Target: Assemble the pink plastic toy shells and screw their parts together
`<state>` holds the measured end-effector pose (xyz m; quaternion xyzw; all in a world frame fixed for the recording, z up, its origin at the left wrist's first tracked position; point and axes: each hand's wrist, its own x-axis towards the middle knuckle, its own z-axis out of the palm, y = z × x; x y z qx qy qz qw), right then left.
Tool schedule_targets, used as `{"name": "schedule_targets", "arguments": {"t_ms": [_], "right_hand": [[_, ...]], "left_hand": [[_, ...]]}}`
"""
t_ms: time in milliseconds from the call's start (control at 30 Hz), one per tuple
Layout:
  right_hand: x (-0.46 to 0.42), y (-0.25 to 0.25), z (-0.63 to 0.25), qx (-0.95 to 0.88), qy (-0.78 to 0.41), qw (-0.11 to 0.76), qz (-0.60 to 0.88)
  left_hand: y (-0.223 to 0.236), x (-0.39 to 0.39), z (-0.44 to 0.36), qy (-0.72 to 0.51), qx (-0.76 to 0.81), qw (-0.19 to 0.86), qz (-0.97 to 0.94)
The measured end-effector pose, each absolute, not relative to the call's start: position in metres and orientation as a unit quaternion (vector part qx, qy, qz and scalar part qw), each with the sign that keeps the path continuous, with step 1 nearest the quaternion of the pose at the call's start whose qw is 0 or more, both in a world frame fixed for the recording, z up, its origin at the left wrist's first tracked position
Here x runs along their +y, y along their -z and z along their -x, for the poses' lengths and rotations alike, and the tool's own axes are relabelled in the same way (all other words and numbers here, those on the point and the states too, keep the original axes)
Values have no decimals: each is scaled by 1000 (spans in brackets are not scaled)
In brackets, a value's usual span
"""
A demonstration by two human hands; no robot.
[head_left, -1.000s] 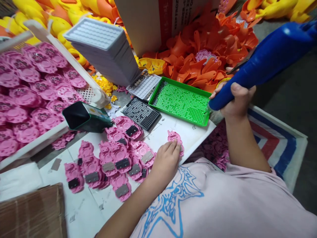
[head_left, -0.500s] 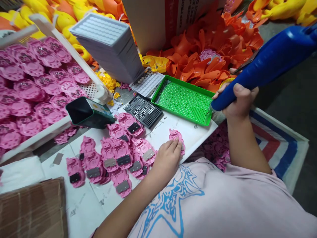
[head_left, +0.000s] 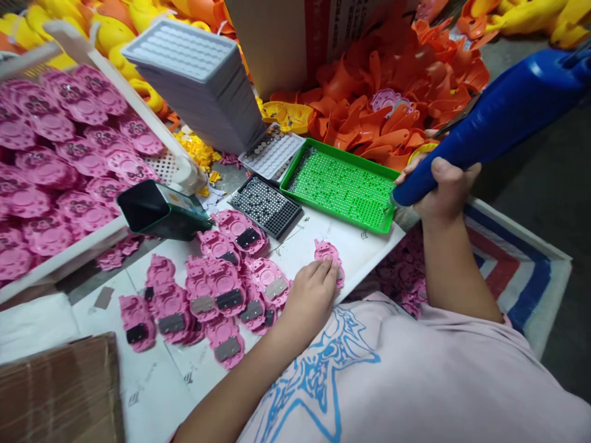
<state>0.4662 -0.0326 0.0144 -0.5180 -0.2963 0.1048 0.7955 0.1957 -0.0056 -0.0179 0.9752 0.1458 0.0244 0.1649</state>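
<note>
Partly-hiding pink casing (head_left: 327, 250): left hand (head_left: 312, 291).

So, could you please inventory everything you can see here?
moulded part: one, pink, under left hand
loose moulded parts: over ten, pink, on white sheet
screwdriver: one, blue, in right hand
perforated tray: one, green, centre
smaller perforated tray: one, black, left of it
ridged tray: one, grey, behind those
tray stack: one, grey, upper centre-left
box-shaped container: one, dark green, beside crate
crate of pink parts: one, white, left
curved pieces: many, orange, upper right
moulded pieces: many, yellow, top corners
carton: one, pale, red-banded, top centre
box: one, brown, bottom left
striped sheet: one, red, white and blue, right
shirt: one, pale pink, bottom right
left hand: one, bare, centre
right hand: one, bare, right
</note>
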Motion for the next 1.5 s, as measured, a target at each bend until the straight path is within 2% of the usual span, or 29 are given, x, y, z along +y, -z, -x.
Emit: {"name": "schedule_targets", "arguments": {"t_ms": [733,1500], "right_hand": [[-29,-26,-462,-312,-78,801,505],[-30,-16,-464,-312,-103,783,528]], "left_hand": [[16,-5,-197,0,149,179,-973],[14,-5,-198,18,154,183,-971]]}}
